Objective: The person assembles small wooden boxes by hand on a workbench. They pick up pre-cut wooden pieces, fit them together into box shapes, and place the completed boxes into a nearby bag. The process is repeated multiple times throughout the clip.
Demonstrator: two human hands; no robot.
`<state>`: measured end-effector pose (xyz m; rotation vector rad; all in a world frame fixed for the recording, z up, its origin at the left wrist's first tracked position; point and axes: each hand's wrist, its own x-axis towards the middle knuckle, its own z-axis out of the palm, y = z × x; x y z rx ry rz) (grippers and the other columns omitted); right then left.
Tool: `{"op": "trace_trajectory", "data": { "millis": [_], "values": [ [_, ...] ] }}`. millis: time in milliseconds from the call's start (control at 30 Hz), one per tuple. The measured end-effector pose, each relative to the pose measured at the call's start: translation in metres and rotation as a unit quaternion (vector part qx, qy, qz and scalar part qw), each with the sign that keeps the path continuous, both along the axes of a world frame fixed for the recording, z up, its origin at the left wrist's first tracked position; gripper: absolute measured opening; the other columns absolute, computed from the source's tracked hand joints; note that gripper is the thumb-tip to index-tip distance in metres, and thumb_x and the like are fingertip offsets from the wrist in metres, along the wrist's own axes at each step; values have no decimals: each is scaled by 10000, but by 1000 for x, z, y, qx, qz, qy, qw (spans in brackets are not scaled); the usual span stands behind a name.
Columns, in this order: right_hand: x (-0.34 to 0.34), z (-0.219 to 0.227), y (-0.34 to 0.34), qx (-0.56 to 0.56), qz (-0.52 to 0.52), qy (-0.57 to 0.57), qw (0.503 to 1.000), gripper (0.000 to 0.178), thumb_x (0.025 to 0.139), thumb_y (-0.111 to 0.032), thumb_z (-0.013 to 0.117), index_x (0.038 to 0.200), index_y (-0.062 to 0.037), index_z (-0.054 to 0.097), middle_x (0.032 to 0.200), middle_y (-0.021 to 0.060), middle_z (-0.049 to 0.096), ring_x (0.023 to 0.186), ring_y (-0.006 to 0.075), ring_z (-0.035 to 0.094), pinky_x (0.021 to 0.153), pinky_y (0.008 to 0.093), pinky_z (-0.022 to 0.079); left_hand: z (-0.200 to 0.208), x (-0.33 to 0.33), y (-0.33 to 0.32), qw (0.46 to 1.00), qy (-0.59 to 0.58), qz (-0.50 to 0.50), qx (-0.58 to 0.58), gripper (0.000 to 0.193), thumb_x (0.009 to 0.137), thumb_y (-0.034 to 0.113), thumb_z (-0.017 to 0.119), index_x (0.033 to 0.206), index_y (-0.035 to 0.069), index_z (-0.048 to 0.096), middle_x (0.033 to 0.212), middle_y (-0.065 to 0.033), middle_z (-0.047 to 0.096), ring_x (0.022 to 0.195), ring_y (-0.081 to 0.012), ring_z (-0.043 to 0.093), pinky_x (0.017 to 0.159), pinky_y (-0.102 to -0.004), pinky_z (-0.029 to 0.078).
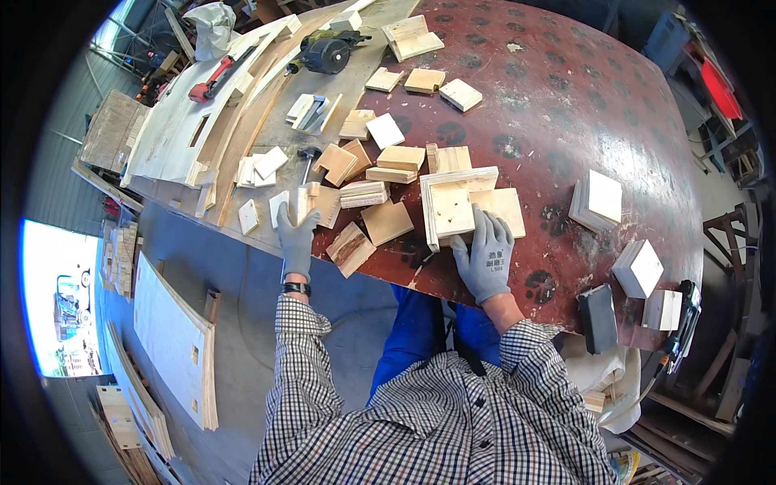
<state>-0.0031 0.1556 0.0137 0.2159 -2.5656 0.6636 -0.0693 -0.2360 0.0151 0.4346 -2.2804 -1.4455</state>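
Observation:
My left hand (297,246), in a grey glove, is at the near left edge of the table. Its thumb and fingers are apart around the near end of a small notched wooden block (308,196); a firm grip does not show. My right hand (487,257), gloved too, lies over a pale wooden block (503,208), fingers on top and thumb to the left. That block sits against an L-shaped plywood piece (450,208). Between the hands lie several loose blocks, among them a square one (387,221) and a streaked one (351,249). A screwdriver (308,162) lies behind my left hand.
A dark power tool (325,53) and a red tool (212,82) lie at the far left among long boards. Block stacks (596,200) stand on the red-brown table (558,121) at right, near a dark block (597,319) and a nail gun (685,319). Curved panels (174,335) lean below left.

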Motion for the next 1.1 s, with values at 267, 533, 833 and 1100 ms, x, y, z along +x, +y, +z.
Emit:
{"op": "trace_trajectory", "data": {
  "millis": [267,533,833,1100],
  "values": [
    [1,-2,-1,10,-8,-1,1000,713,1001,-405,653,1548,3,446,1411,183,607,1352,367,520,1196,525,331,30,3,0,999,18,27,4,871,885,188,852,1573,-64,381,1429,-183,574,1200,-225,620,1018,-339,525],
    [1,2,0,7,-5,-1,1000,724,992,-399,663,1548,9,444,1408,181,606,1350,372,517,1196,524,331,14,-3,9,958,-100,-33,-266,1017,880,458,844,1606,-29,324,1540,-314,434,1394,-469,496,1146,-498,451],
    [2,6,-2,-7,0,-12,1000,704,996,-415,643,1531,4,458,1423,175,602,1376,345,509,1213,527,316,17,9,2,944,-100,-26,-315,966,914,478,798,1613,6,329,1556,-304,433,1440,-469,434,1165,-546,412],
    [5,8,1,-34,4,-33,999,720,977,-394,661,1544,-3,450,1454,172,584,1395,342,495,1223,519,306,53,44,85,935,52,-67,-345,974,922,380,821,1642,-8,291,1678,-282,291,1549,-457,311,1259,-548,306]
  ]
}}
